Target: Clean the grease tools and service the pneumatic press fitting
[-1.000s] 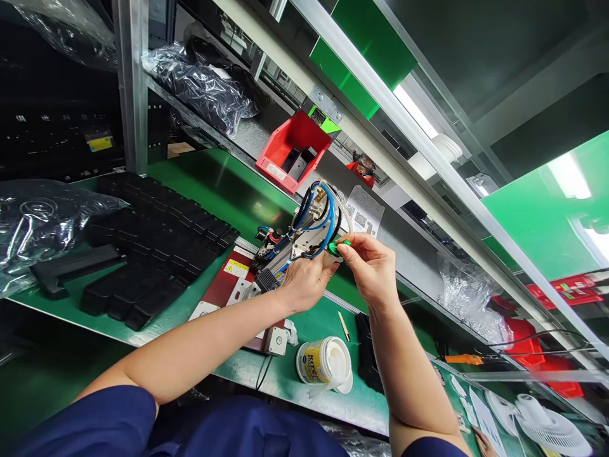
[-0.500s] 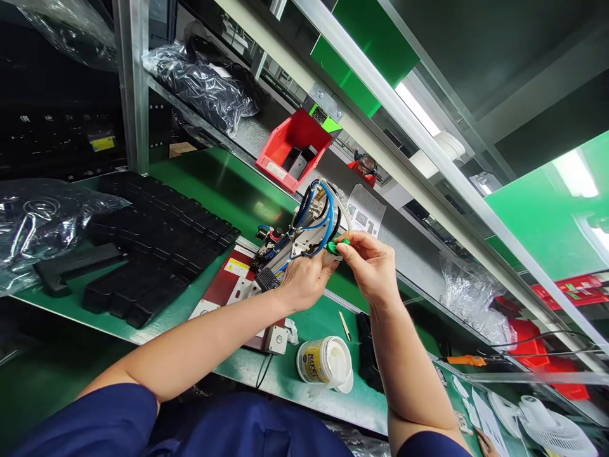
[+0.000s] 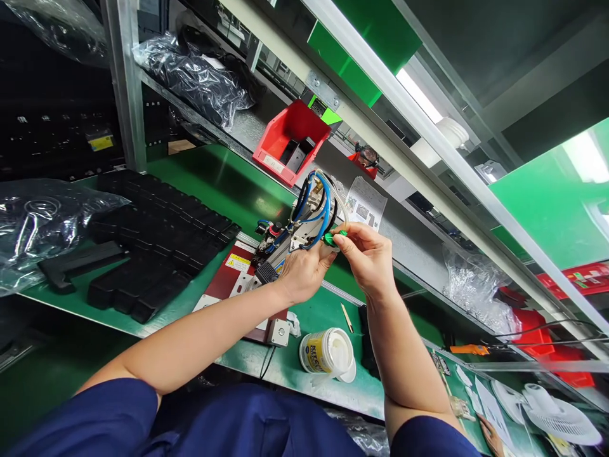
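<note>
My two hands meet over the green bench beside a pneumatic fixture (image 3: 308, 212) with looped blue, black and clear tubes. Between the fingertips is a small green piece (image 3: 329, 239) above a whitish part (image 3: 337, 249); its exact kind cannot be made out. My left hand (image 3: 304, 274) is closed around the whitish part, its fingers largely hidden behind the back of the hand. Thumb and forefinger of my right hand (image 3: 368, 254) pinch the green piece from the right. Under my left forearm lies the fixture's dark red base (image 3: 223, 282) with a grey button box (image 3: 278, 332).
Stacked black plastic parts (image 3: 152, 235) and a clear plastic bag (image 3: 42, 228) occupy the left. A white tub (image 3: 320, 352) stands near the front edge. A red bin (image 3: 290, 143) rests on the shelf. At lower right are white fan parts (image 3: 556, 412) and another person's hand (image 3: 490, 435).
Both hands have shifted very slightly up in the view, still gripping the small green and whitish piece. The whole view has tilted a little.
</note>
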{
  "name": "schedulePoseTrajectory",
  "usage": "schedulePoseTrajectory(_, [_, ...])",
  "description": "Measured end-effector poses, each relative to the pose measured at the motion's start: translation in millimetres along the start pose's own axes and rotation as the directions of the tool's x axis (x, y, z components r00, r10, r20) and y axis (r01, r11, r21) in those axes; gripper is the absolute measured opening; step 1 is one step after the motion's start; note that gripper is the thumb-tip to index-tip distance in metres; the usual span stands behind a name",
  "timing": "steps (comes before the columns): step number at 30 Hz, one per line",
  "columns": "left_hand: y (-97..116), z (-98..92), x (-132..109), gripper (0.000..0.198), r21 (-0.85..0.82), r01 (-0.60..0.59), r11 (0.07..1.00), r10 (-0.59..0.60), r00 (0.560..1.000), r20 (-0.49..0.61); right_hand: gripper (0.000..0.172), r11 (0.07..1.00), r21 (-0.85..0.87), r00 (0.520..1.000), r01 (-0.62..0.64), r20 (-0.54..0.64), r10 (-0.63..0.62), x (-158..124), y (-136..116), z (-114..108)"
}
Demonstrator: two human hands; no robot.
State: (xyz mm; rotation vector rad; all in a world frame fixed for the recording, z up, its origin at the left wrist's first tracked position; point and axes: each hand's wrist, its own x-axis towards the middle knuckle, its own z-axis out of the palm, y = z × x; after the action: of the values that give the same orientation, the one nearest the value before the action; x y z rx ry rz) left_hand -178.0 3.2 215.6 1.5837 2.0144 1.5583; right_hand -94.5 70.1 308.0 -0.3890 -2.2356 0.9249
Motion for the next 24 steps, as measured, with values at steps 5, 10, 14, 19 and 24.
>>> schedulePoseTrajectory(5, [-3,-1.3,-2,0.035,-0.143,-0.004,0.99,0.002,1.0,-0.011,0.016,0.999,0.019,0.999,0.038,0.01,-0.038,1,2,2])
schedulePoseTrajectory(10, [-6,-7.9,0,0.033,-0.357,-0.052,0.933,0.067,0.997,0.032,0.021,0.993,0.077,0.995,0.091,0.028,-0.093,4,7,1])
schedulePoseTrajectory(14, [-8,-10.3,2,0.037,-0.443,-0.024,0.896,0.072,0.993,0.093,0.019,0.991,0.093,0.993,0.1,0.052,-0.105,5,8,-1])
schedulePoseTrajectory(19, [-9,-8.6,2,0.038,-0.501,0.023,0.865,0.041,0.992,0.118,0.014,0.989,0.083,0.99,0.119,0.072,-0.125,7,10,-3])
schedulePoseTrajectory(24, [-5,-9.1,0,0.041,-0.488,0.042,0.872,0.014,0.994,0.11,0.01,0.987,0.116,0.989,0.112,0.083,-0.122,8,11,-4])
